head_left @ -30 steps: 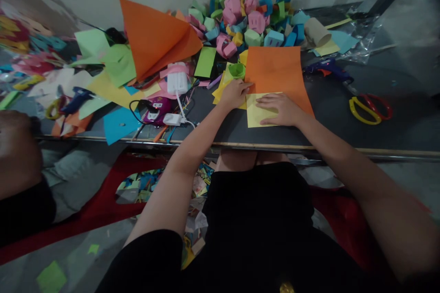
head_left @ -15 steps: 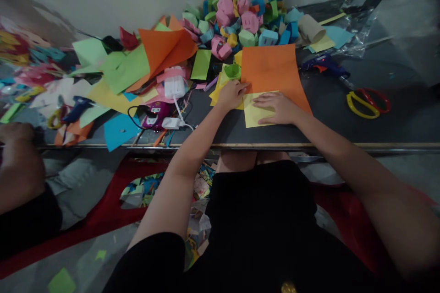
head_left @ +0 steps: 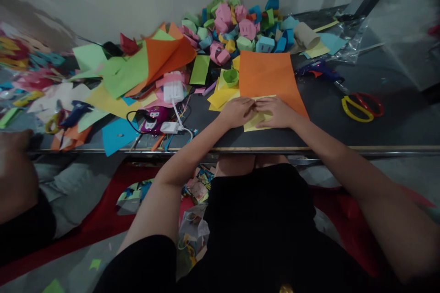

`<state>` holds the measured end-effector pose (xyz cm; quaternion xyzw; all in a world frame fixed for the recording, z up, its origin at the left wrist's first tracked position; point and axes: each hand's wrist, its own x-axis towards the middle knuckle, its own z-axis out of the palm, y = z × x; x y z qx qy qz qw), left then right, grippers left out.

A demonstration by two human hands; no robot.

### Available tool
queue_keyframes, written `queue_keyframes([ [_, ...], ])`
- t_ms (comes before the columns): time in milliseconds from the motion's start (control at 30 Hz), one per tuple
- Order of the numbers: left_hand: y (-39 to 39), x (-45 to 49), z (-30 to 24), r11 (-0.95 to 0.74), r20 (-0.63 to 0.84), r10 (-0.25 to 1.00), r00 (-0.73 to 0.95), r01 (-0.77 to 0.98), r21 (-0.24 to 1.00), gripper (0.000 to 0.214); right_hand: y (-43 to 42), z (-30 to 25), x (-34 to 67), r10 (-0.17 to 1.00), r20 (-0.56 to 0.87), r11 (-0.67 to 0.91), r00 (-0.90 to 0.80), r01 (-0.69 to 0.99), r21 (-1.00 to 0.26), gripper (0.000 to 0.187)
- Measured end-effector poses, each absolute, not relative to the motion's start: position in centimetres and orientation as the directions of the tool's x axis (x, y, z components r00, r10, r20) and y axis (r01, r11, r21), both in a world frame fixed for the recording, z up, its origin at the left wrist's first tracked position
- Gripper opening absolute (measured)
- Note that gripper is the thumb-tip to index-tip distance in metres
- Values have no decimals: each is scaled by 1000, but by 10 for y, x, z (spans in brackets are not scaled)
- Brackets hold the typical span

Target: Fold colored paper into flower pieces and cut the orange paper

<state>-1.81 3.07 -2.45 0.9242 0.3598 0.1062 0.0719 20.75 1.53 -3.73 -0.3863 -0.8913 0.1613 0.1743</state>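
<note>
A pale yellow sheet of paper [head_left: 252,123] lies at the table's front, partly over the lower edge of a large orange sheet [head_left: 266,73]. My left hand [head_left: 237,112] is at its left side, fingers bent and closed on the paper near its upper left part. Flat on the right half of the sheet rests my right hand [head_left: 279,112], thumb and fingers apart. The fingertips of both hands nearly meet, and they hide much of the sheet. Just beyond my left hand are more yellow papers [head_left: 220,97] and a small green paper cup shape [head_left: 230,78].
Red-and-yellow scissors [head_left: 360,106] and a blue glue gun [head_left: 319,69] lie to the right. Folded paper pieces [head_left: 247,29] are heaped at the back. A purple power strip [head_left: 156,119] with cables sits left, near loose coloured sheets. Another person's hand [head_left: 15,139] is at far left.
My left hand has moved right and nearer, from the orange sheet's edge onto the pale yellow paper. My right hand stays on that paper. The view has shifted slightly.
</note>
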Motion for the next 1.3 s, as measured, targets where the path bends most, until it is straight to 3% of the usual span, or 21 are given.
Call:
queue_keyframes([
  [133,19,-28,-28,-735,127,667,734,622,270,74,15,-38,205,728,200,667,-655,611,-425,67],
  [267,20,-30,-25,-709,18,677,736,646,282,82,13,-31,203,744,202,651,-637,621,-437,65],
  [333,23,-28,-20,-702,-46,677,735,663,262,80,10,-25,213,844,267,535,-464,702,-469,61],
  [433,27,-22,-11,-714,-95,662,744,663,225,75,1,-20,245,932,360,179,40,813,-554,63],
  [533,31,-17,-6,-740,-94,644,759,649,176,72,-9,-25,281,928,249,-87,277,811,-578,81],
  [600,35,-14,-4,-755,-87,634,769,639,146,70,-11,-30,295,936,149,-165,319,773,-613,88],
  [800,40,-10,2,-747,-74,647,759,650,138,60,-3,-21,281,978,-134,-190,157,430,-883,54],
  [967,42,-1,12,-702,-110,692,713,701,127,61,-2,-18,265,995,-57,-83,80,369,-926,76],
  [1067,44,9,17,-701,-157,688,709,705,107,72,-7,-26,262,994,111,90,9,520,-849,65],
  [1167,45,20,19,-757,-223,626,747,651,54,70,-12,-30,259,954,233,296,-187,691,-659,51],
  [1300,44,30,22,-793,-269,586,765,609,3,54,-13,-29,257,860,177,509,-479,772,-381,54],
])
